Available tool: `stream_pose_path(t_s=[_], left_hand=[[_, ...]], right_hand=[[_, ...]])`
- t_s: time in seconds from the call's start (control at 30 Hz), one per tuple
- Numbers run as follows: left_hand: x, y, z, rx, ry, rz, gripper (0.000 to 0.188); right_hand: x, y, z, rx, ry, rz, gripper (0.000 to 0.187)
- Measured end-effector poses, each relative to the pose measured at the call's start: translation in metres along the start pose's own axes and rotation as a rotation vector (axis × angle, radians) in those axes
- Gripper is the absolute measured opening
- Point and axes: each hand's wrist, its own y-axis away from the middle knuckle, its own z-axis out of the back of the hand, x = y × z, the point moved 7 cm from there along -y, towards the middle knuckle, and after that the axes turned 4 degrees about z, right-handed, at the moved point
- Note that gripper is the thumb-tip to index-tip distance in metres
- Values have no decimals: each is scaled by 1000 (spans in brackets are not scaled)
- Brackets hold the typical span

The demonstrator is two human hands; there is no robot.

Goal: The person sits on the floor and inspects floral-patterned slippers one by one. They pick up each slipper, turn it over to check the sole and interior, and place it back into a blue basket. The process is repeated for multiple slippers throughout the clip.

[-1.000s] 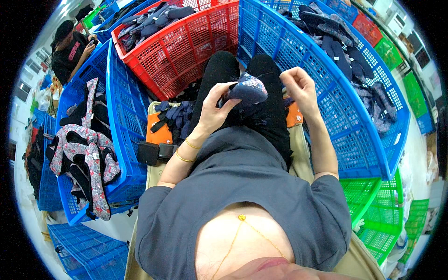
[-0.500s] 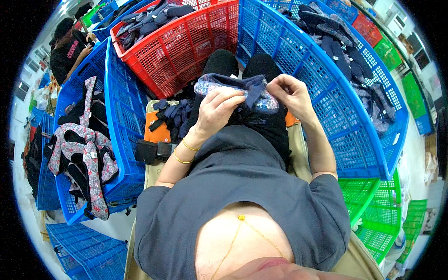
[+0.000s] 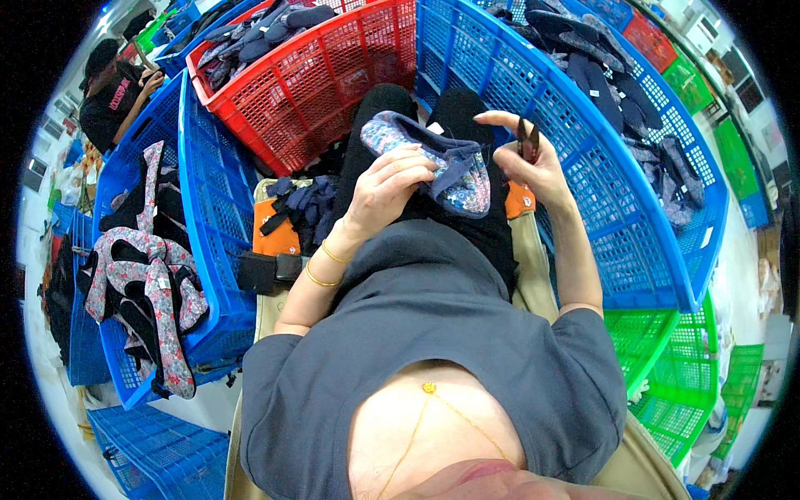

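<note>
Above my lap, a slipper of blue, pink and white patterned fabric with a navy edge is gripped by my left hand, its fingers pinching the near side. A navy band crosses the slipper near its rounded front. Just right of it, my right hand is apart from the slipper, index finger stretched toward the upper left. Small dark thread snips with two pointed tips stick up from that hand, held against the palm by the other fingers. Navy fabric strips lie beside my left thigh.
A red crate of dark slippers stands ahead. On the left, a blue crate holds floral slippers; a large blue crate on the right holds navy ones. Green crates sit at lower right. Another person is at far left.
The slipper has turned, its rounded front now pointing down and right. My right hand has moved off it, rightward, and the snips now show in it. The left hand keeps its hold.
</note>
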Motion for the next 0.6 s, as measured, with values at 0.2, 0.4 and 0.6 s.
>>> stream_pose_path(t_s=[0.2, 0.4, 0.6], left_hand=[[40, 16, -13, 15, 184, 163, 42], [90, 53, -25, 85, 353, 495, 39], [113, 80, -30, 191, 427, 662, 40]], right_hand=[[-28, -14, -32, 264, -114, 98, 46], [-55, -28, -49, 266, -216, -15, 53], [-111, -40, -49, 163, -245, -99, 30]])
